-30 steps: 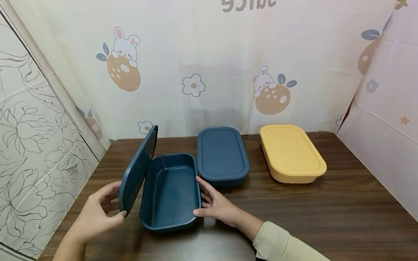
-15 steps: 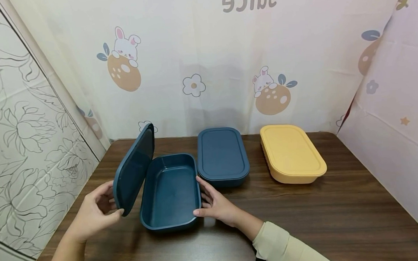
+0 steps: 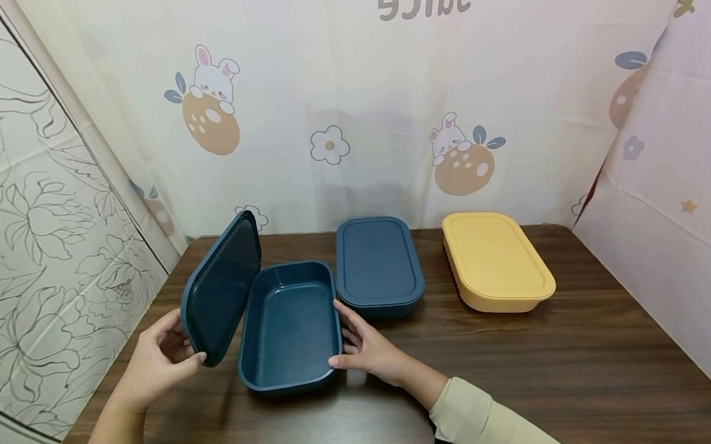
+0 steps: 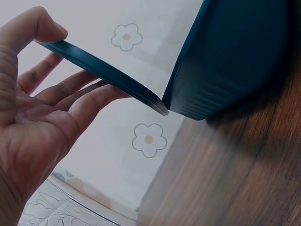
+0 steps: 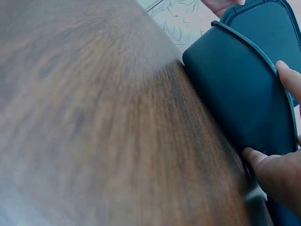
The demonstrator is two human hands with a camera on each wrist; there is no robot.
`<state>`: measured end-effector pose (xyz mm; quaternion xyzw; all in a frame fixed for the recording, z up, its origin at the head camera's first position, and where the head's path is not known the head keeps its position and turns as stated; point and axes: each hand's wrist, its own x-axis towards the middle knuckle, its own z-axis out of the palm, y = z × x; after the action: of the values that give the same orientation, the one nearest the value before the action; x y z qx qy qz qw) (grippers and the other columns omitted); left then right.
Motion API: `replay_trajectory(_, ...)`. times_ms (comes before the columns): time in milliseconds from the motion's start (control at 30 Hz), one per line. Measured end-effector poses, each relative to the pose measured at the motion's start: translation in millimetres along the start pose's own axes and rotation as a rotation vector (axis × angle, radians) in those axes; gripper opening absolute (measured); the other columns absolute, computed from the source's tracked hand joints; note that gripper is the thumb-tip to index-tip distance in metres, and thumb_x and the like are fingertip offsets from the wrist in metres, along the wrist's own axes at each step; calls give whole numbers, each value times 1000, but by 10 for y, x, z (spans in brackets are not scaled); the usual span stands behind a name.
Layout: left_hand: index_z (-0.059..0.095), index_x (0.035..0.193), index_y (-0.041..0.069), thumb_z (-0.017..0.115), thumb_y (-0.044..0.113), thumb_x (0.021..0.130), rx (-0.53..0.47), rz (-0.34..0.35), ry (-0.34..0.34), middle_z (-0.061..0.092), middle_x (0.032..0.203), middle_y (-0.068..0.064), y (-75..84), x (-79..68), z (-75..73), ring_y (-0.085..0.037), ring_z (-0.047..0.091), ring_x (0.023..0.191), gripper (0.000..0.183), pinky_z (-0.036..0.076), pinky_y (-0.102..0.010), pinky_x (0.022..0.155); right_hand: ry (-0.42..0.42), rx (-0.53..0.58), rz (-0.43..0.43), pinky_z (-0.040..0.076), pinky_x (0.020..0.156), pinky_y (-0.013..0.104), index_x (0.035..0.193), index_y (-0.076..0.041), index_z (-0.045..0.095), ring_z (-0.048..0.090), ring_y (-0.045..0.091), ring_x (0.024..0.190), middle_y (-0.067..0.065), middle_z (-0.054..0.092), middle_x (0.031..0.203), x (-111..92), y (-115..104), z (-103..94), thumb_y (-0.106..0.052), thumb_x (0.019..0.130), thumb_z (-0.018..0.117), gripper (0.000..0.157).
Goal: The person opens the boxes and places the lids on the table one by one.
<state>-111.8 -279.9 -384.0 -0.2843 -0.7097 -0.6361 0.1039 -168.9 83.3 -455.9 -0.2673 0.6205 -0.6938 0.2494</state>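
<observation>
My left hand (image 3: 159,360) pinches the near end of a dark blue lid (image 3: 224,287), thumb on one face and fingers behind it. The lid stands tilted up along the left side of an uncovered dark blue lunch box (image 3: 289,337), its inner face turned toward the box. The left wrist view shows the lid's edge (image 4: 108,73) meeting the box's rim, with the fingers spread under it. At the box's right side, my right hand (image 3: 370,350) holds it by the near right corner, thumb at the rim and fingers along the wall. The box has nothing inside.
A lidded blue lunch box (image 3: 379,264) stands close behind the right hand. Farther right is a lidded yellow lunch box (image 3: 499,259). All sit on a dark wooden table (image 3: 553,379) backed by a printed curtain (image 3: 374,102), with a patterned panel (image 3: 45,215) at left.
My left hand has swung the lid outward to the left, so more of its inner face shows. The right hand and the open box stay put.
</observation>
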Motion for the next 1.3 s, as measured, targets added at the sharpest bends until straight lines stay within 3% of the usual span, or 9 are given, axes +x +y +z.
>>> replay_trajectory(267,55,127,-4,54,-31,72,-58,-12,53,68,97,-3,-48,-40,-29,-8,63,78,62,53,-19,63,-4,-2,0,27,113,46,158,-24,8,11,32,147,11,1,163,0,2,0,-17,87,75,98)
replay_trajectory(433,52,129,-8,49,-33,72,-168,6,54,68,104,-5,-90,-49,-38,-12,66,89,63,55,-22,73,-3,-1,0,27,113,46,158,-24,8,11,32,147,11,1,163,0,3,-1,-17,87,75,98)
replay_trajectory(567,55,128,-4,47,-34,72,-254,21,75,68,106,-7,-123,-55,-36,-15,67,93,64,55,-25,79,-2,-4,-1,28,113,46,158,-21,6,11,33,147,11,1,163,-1,1,1,-17,87,75,99)
replay_trajectory(800,53,128,-10,43,-36,73,-396,92,88,67,111,-16,-179,-53,-32,-22,67,98,62,55,-27,83,-2,-4,-1,28,113,45,157,-28,9,11,32,147,10,1,163,-7,-3,2,-17,88,75,96)
replay_trajectory(1067,54,126,-8,36,-38,73,-515,95,58,66,116,-16,-190,-41,-54,-23,65,105,65,53,-29,87,-1,-7,0,27,113,46,158,-28,9,11,33,147,10,1,163,-9,0,1,-16,88,74,96)
replay_trajectory(1300,43,137,-11,32,-39,72,-632,114,118,60,123,-22,-250,-63,-35,-30,60,115,72,53,-36,90,0,-16,3,27,113,47,158,-23,5,11,34,146,10,2,163,-2,10,-5,-18,89,74,98)
